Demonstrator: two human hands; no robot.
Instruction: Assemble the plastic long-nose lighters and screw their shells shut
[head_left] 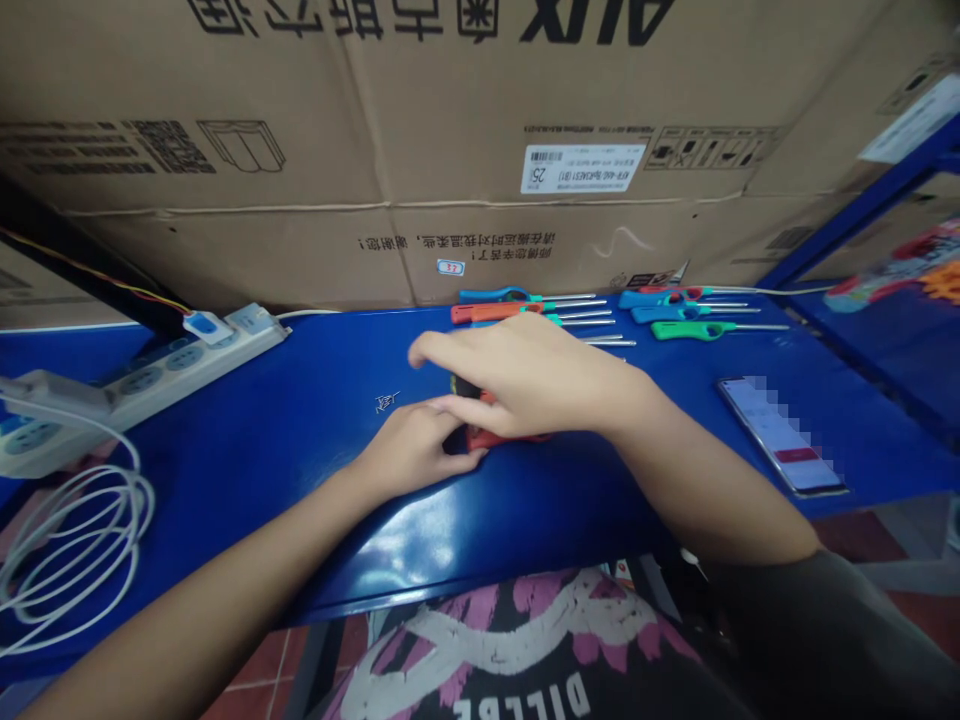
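My left hand (416,448) rests low over the blue shelf, fingers and thumb closed on the near end of a red gas lighter (506,438). Most of that lighter is hidden under my hands. My right hand (517,370) arches over it from the right, index finger reaching out to the left, its thumb side against my left fingers. A dark piece with yellowish marks (463,386) shows beneath the right palm; its kind is hidden. Left of the hands lies a small pile of screws (386,402).
Behind my right hand lie several long-nosed lighters, including a blue one (495,295); more, including a green one (694,330), lie farther right. A phone (780,435) is at right. A power strip (172,370) and coiled white cable (71,550) are at left. A large carton (300,240) stands behind.
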